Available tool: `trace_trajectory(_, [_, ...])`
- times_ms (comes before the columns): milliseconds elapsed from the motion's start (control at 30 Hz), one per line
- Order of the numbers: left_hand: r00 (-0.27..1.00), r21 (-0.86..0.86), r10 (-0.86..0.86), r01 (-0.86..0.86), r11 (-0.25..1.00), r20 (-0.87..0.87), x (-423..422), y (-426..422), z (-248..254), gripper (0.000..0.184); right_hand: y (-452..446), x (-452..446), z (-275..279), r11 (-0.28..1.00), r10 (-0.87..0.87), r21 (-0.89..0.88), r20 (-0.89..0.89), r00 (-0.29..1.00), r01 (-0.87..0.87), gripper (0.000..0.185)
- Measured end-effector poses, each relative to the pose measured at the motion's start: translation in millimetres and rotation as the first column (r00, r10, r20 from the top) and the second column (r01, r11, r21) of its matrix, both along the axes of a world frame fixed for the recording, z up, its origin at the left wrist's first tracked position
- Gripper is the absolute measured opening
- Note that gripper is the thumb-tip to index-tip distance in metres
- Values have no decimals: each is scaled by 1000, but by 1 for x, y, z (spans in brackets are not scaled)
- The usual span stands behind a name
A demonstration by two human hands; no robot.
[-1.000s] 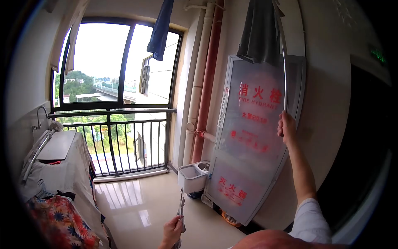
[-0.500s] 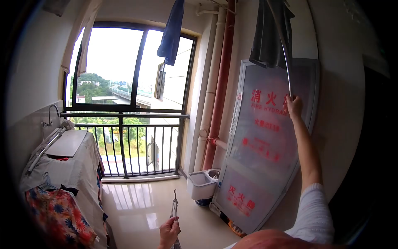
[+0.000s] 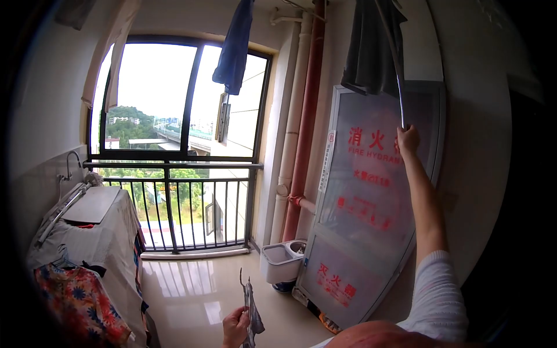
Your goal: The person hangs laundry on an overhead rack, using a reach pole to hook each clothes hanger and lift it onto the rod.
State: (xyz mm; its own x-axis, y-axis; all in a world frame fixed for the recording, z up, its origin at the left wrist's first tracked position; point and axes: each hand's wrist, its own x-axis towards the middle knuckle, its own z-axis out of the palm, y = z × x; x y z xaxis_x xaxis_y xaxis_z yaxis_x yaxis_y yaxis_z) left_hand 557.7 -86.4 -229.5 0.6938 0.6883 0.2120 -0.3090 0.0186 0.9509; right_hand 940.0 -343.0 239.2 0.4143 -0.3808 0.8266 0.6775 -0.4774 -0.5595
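Observation:
Raised at the right, my right hand [image 3: 408, 140] is closed around the lower end of a long metal pole [image 3: 400, 95]. The pole runs upward in front of a dark grey hanging garment [image 3: 371, 49]; its top is out of view. Low in the middle, my left hand [image 3: 235, 326] grips a metal clothes hanger [image 3: 246, 290] with its hook pointing up. Something dark grey [image 3: 255, 325] shows beside the hanger, too small to make out. A blue garment [image 3: 234, 52] hangs before the window, and a pale garment [image 3: 118, 64] hangs at the left.
A cloth-covered surface [image 3: 113, 232] stands at the left with a white board [image 3: 96, 204] and a flowered garment [image 3: 78, 301] on it. Ahead are a window and railing [image 3: 191, 181]. A mop bucket [image 3: 279, 262] stands beside the fire hydrant door [image 3: 368, 243] and red pipe [image 3: 304, 133].
The pole and my right hand have shifted slightly up and left in view. In my left hand the hanger has turned, and more of the dark grey piece beside it shows.

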Motion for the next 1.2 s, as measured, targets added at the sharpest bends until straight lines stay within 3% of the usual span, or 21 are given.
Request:
trace_trajectory(67, [1000,15,0,0,1000,-24,-2,-1,2,29,1,-4,2,1000,0,6,12,1000,0,18])
trace_trajectory(167, [997,129,48,-39,991,-61,5,3,-15,29,2,-6,4,981,171,88,15,985,-172,18])
trace_trajectory(300, [997,168,61,-66,984,36,19,11,-51,29,1,-9,0,846,526,87,18,850,-526,18])
trace_trajectory(367, [998,-61,-51,49,997,-28,4,-1,-15,29,1,-11,-3,765,640,88,2,768,-638,18])
trace_trajectory(400, [993,-177,-111,101,979,-51,-2,-4,-2,29,2,-14,-3,747,661,89,3,750,-659,18])
trace_trajectory(500, [998,-44,-8,10,999,59,13,1,-34,30,5,-22,-4,698,714,92,-6,701,-710,19])
trace_trajectory(600, [998,-122,-24,30,992,50,11,-2,-32,30,5,-25,-1,661,749,111,-32,662,-743,22])
trace_trajectory(900, [997,-139,-15,4,990,-78,-2,-13,3,29,11,-34,3,531,846,157,-54,530,-833,26])
trace_trajectory(1200, [995,-136,5,-19,991,-101,3,-11,-2,30,16,-18,13,413,910,150,-44,411,-898,28])
